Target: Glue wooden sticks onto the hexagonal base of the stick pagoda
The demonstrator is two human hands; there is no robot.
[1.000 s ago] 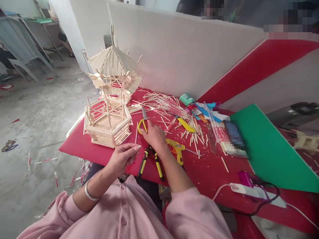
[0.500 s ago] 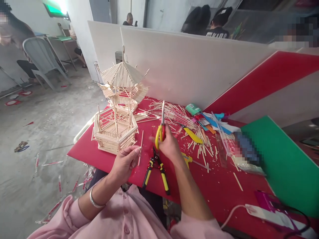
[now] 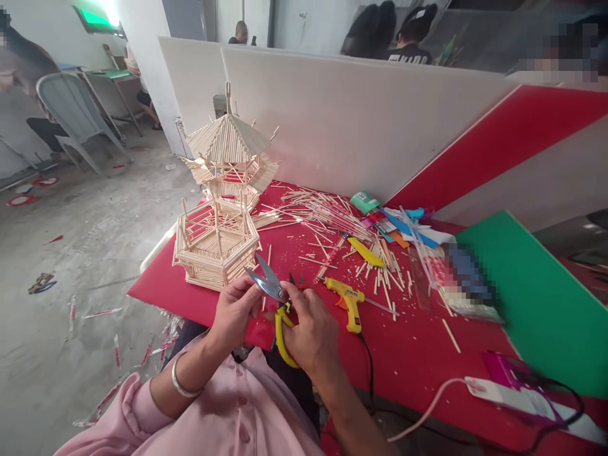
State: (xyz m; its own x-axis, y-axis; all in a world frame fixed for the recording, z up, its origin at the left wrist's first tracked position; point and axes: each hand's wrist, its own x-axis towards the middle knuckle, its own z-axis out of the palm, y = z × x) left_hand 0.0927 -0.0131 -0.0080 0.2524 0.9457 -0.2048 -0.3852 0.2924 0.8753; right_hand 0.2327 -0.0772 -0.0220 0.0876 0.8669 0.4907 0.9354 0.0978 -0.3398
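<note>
My right hand (image 3: pixel 311 329) grips yellow-handled scissors (image 3: pixel 268 285), their metal blades spread apart and pointing left. The lower blade reaches the fingertips of my left hand (image 3: pixel 240 307), whose thumb and fingers are pinched together. Whatever they pinch is too small or too hidden to make out. Just beyond my left hand stands a model pavilion (image 3: pixel 216 253) built of thin wooden sticks, with a peaked roof on its rear part. One loose stick (image 3: pixel 269 254) lies beside it. Pruning snips are mostly hidden behind my right hand; only a dark tip shows.
A yellow glue gun (image 3: pixel 349 301) lies right of my hands, its cord hanging over the table edge. Behind it are a yellow-handled tool (image 3: pixel 365 252) and many scattered sticks (image 3: pixel 327 212). A green board (image 3: pixel 536 304) is at the right; a white partition (image 3: pixel 332 120) stands behind.
My right hand has swung the scissors down and left, from pointing upward to beside my left fingertips, and the blades have spread. The glue gun has come into full view.
</note>
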